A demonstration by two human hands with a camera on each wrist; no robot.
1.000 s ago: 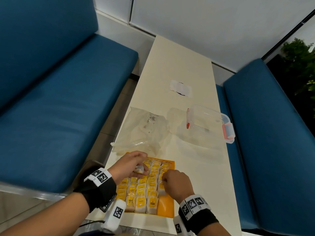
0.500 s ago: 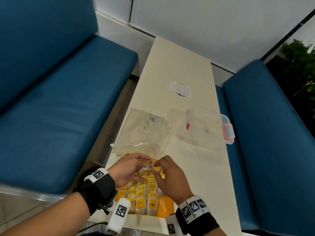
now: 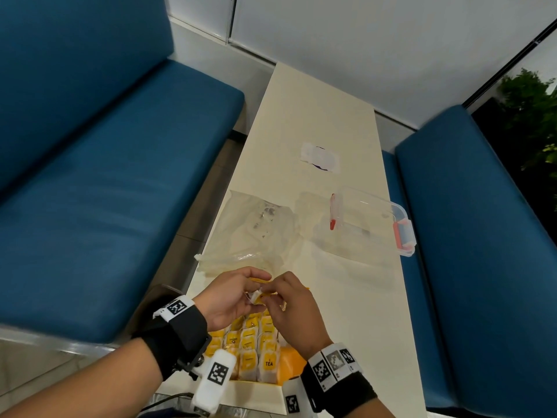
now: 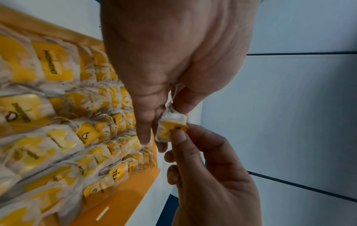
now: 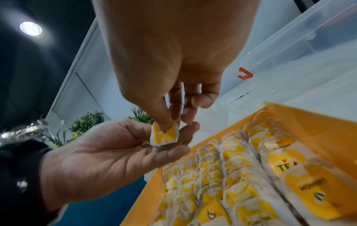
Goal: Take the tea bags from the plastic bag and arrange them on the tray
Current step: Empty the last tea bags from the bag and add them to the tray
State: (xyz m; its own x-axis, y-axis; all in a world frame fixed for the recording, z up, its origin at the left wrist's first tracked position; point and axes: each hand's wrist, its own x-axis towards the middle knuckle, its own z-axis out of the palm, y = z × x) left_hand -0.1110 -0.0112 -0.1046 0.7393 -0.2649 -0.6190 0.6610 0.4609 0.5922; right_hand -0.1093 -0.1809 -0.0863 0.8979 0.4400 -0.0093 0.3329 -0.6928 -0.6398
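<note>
Both hands are raised over the far end of the orange tray, which sits at the near edge of the worktop. Left hand is turned palm up, fingers loosely curled round one tea bag; right hand pinches that same bag at its yellow tag between thumb and fingertip, other fingers hanging loose. So the bag is held by both, clear of the tray, above the rows of tea bags already laid there in overlapping lines. I judge the bag very light, soft and crushable: thin paper pouch, loose contents, a fine string trailing up into my left palm. Best hold is the stiffer tag or the pouch's top seam, lightly; squeezing the belly risks a tear, and the string may snag on neighbouring bags. The plastic bag lies flat and crumpled just beyond the tray's far edge; I cannot tell whether any bags remain inside. A clear lidded box stands toward the right edge, apart.
</note>
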